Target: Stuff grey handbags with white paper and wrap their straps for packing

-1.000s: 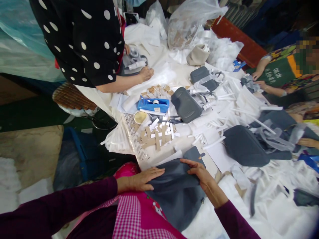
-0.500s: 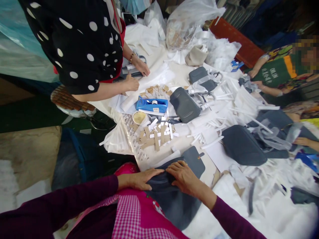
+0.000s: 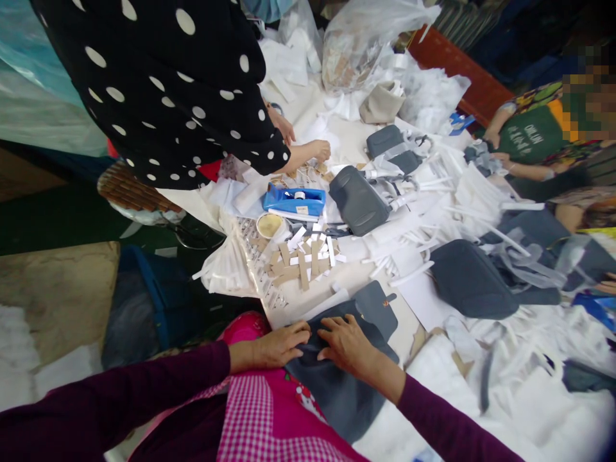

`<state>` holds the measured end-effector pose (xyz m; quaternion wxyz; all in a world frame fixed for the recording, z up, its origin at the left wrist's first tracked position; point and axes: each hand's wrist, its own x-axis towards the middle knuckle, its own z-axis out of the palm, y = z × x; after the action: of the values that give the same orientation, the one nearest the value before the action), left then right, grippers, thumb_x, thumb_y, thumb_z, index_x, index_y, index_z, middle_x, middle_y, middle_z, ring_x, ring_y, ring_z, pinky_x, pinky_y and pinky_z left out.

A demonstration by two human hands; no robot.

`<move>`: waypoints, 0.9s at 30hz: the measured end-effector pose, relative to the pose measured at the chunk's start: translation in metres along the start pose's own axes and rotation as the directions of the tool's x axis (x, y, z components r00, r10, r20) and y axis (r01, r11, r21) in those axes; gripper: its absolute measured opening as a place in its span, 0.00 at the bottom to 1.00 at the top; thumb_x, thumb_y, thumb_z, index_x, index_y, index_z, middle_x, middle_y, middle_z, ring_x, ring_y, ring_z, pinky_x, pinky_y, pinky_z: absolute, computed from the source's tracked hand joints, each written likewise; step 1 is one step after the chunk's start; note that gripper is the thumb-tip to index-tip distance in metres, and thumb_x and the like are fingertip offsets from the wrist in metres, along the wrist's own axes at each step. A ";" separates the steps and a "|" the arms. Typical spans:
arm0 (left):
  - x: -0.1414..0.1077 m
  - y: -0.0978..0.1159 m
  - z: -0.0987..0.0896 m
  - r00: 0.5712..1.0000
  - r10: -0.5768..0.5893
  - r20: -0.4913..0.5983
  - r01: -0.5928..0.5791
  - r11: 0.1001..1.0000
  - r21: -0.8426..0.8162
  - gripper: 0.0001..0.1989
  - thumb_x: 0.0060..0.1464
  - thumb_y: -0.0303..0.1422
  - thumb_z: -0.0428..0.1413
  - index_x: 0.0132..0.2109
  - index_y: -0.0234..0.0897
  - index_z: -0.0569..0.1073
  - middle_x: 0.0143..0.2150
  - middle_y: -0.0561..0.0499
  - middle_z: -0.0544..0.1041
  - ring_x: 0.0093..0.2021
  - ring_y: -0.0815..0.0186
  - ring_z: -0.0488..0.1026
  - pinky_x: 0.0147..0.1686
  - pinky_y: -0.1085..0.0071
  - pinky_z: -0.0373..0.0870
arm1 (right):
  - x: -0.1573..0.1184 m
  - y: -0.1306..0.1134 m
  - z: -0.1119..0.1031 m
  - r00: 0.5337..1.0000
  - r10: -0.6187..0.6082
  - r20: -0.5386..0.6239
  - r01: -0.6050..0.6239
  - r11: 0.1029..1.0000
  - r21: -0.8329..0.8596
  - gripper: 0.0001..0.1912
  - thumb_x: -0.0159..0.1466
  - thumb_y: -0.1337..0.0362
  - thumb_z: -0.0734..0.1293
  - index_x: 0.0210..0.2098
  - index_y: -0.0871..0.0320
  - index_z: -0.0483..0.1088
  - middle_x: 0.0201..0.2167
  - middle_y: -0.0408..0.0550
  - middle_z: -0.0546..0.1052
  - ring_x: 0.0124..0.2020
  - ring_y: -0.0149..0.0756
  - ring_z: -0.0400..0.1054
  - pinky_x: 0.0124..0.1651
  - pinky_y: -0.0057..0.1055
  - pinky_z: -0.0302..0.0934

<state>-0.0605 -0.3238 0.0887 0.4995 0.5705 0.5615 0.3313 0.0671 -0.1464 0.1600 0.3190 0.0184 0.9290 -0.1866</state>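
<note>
A dark grey bag [image 3: 347, 401] lies over the table's near edge and hangs toward my lap. Its flap [image 3: 373, 305], with a small tab and metal fitting, lies spread on the far side. At the bag's left edge my left hand [image 3: 279, 346] is closed, fingers bent on the material. My right hand [image 3: 350, 346] grips the upper middle of the bag, its fingers curled and a little apart, thumb toward the left hand. The material between the two hands is bunched. Fingertips are partly hidden in the folds.
Card strips [image 3: 305, 260], a yellowish tub [image 3: 270, 225] and a blue tape dispenser [image 3: 294, 201] lie beyond the bag. Other grey bags [image 3: 360, 200] sit among white paper stuffing [image 3: 534, 385]. A co-worker in polka dots [image 3: 168, 96] leans in at left; another person [image 3: 534, 135] works at right.
My left fingers have bent and drawn in from lying stretched along the bag's edge. My right hand has shifted slightly left and nearer. The polka-dot co-worker has leaned right, reaching over the table.
</note>
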 end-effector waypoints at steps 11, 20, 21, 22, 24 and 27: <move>-0.001 0.000 -0.004 0.991 -0.132 0.024 0.133 0.944 -0.301 0.20 0.55 0.33 0.51 0.55 0.40 0.69 0.54 0.47 0.72 0.54 0.57 0.68 0.57 0.62 0.62 | -0.018 0.007 -0.003 0.985 -0.170 -0.004 0.170 0.985 -0.009 0.26 0.63 0.55 0.63 0.58 0.59 0.64 0.55 0.58 0.71 0.58 0.52 0.59 0.62 0.55 0.44; -0.003 0.001 -0.011 0.980 -0.186 0.074 0.198 0.858 -0.474 0.12 0.55 0.38 0.52 0.45 0.41 0.68 0.58 0.52 0.71 0.54 0.58 0.69 0.52 0.65 0.65 | -0.008 0.041 -0.005 0.999 -0.017 -0.050 0.011 0.994 -0.110 0.05 0.59 0.67 0.66 0.36 0.59 0.72 0.38 0.52 0.77 0.43 0.44 0.69 0.46 0.39 0.58; -0.002 0.000 -0.012 0.982 -0.177 0.073 0.190 0.859 -0.476 0.11 0.54 0.37 0.52 0.44 0.41 0.67 0.56 0.52 0.72 0.53 0.58 0.68 0.52 0.65 0.65 | -0.004 0.046 -0.005 0.998 -0.002 -0.060 -0.004 0.994 -0.107 0.04 0.59 0.68 0.66 0.35 0.58 0.72 0.37 0.52 0.77 0.42 0.43 0.70 0.46 0.38 0.58; -0.001 0.000 -0.012 0.984 -0.168 0.065 0.179 0.865 -0.468 0.11 0.53 0.37 0.53 0.43 0.41 0.66 0.55 0.51 0.72 0.53 0.58 0.68 0.52 0.65 0.65 | 0.000 0.051 -0.005 0.998 0.010 -0.065 -0.016 0.995 -0.095 0.04 0.58 0.67 0.67 0.34 0.58 0.72 0.37 0.51 0.77 0.42 0.43 0.70 0.45 0.37 0.58; 0.004 -0.001 -0.014 0.987 -0.154 0.048 0.160 0.885 -0.437 0.15 0.50 0.36 0.56 0.44 0.40 0.65 0.53 0.49 0.72 0.51 0.58 0.68 0.51 0.64 0.66 | 0.008 0.060 -0.005 0.997 0.048 -0.063 -0.053 0.996 -0.070 0.06 0.56 0.64 0.70 0.34 0.57 0.72 0.37 0.51 0.78 0.42 0.44 0.71 0.46 0.37 0.58; 0.021 0.000 -0.016 0.987 -0.153 0.042 0.158 0.911 -0.382 0.25 0.45 0.38 0.60 0.50 0.39 0.64 0.52 0.47 0.71 0.51 0.57 0.69 0.51 0.63 0.65 | 0.022 0.068 -0.006 0.992 0.118 -0.047 -0.120 0.991 -0.051 0.12 0.53 0.62 0.74 0.35 0.58 0.73 0.36 0.53 0.79 0.41 0.47 0.72 0.47 0.37 0.59</move>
<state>-0.0727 -0.3000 0.0893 0.6292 0.4171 0.5267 0.3908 0.0567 -0.0825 0.1289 0.3095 0.0693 0.9377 -0.1418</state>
